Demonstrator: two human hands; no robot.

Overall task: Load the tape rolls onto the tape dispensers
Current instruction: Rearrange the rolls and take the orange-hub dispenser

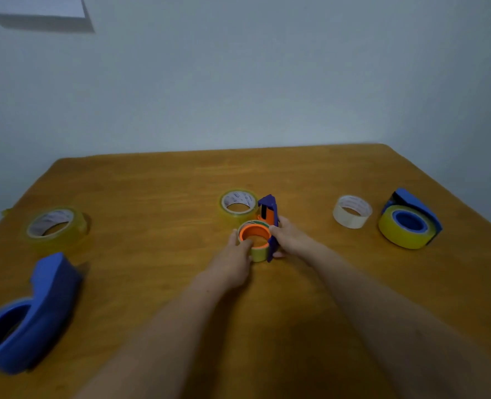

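At the table's middle stands a small purple and orange tape dispenser (268, 214) with a yellow tape roll (258, 253) sitting around its orange hub. My left hand (234, 262) grips that roll from the near left side, thumb at the hub's rim. My right hand (291, 240) holds the dispenser's purple body from the right. Just behind lies a loose yellowish tape roll (238, 203). Another yellowish roll (55, 224) lies at the far left, and a white roll (352, 211) at the right. An empty blue dispenser (31, 315) lies near left. At the far right, a blue dispenser (409, 218) carries a yellow roll.
The wooden table (296, 312) ends at a far edge against a pale wall. Its right edge runs diagonally just beyond the loaded blue dispenser. A white sheet (37, 7) hangs on the wall at top left.
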